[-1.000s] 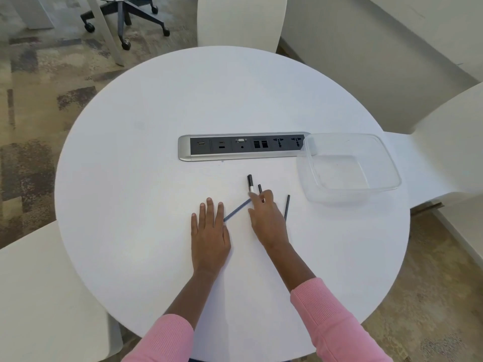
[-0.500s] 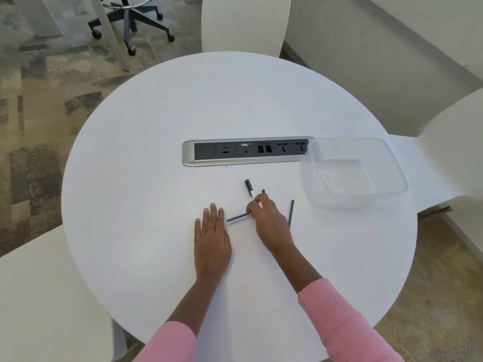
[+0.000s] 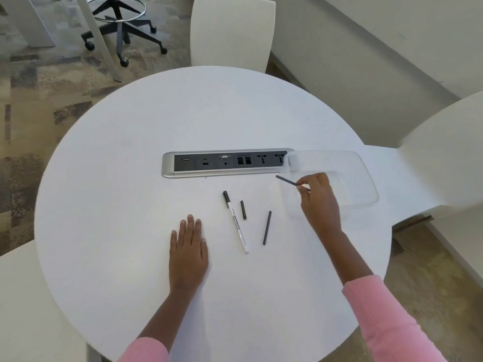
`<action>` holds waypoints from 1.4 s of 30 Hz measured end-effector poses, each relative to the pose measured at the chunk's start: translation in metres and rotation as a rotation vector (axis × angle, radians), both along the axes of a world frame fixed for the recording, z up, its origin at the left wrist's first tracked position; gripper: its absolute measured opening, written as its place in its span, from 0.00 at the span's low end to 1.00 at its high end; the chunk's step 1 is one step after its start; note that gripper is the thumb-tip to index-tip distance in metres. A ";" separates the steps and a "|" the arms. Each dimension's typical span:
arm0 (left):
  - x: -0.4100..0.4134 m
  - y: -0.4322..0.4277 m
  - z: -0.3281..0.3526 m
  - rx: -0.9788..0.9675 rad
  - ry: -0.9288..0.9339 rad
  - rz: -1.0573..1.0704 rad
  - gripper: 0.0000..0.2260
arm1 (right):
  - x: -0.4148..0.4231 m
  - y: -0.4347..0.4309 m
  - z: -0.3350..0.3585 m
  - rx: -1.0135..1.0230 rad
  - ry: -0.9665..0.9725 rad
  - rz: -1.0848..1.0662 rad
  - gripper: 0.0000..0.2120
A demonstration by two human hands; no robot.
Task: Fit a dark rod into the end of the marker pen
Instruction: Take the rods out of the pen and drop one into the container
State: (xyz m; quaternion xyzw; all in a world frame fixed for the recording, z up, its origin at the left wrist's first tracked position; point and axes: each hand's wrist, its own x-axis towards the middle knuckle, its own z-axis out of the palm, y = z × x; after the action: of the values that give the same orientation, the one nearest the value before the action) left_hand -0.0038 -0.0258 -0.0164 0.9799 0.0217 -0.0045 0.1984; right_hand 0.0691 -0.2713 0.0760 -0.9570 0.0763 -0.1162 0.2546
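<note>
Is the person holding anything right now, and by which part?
The right hand pinches a thin dark rod near one end, the rest sticking out to the left. The left hand lies flat on the table, holding nothing.

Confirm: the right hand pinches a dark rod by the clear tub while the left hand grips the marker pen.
Wrong on the left hand: in the head view it lies flat on the table, the marker pen untouched beside it. The rest holds.

Round white table (image 3: 125, 205), inset socket panel (image 3: 227, 163), clear tub (image 3: 351, 163) at its right end
</note>
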 end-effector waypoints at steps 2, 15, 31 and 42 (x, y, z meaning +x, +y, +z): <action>-0.001 -0.001 0.000 -0.001 0.001 0.009 0.24 | 0.005 -0.023 0.001 -0.042 0.053 -0.017 0.06; -0.002 -0.023 -0.001 -0.009 0.015 0.170 0.27 | 0.064 -0.096 -0.013 -0.363 0.473 0.090 0.10; -0.002 -0.033 -0.006 -0.009 0.018 0.267 0.24 | 0.079 -0.110 -0.037 -0.411 0.554 0.310 0.09; -0.001 -0.033 -0.004 -0.009 0.027 0.264 0.29 | 0.049 -0.079 0.015 -0.052 -0.015 0.230 0.04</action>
State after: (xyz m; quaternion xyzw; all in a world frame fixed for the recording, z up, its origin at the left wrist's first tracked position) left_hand -0.0051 -0.0589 -0.0204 0.9675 0.1530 0.0083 0.2013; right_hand 0.1186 -0.3507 0.0915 -0.9648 -0.0389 -0.0952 0.2419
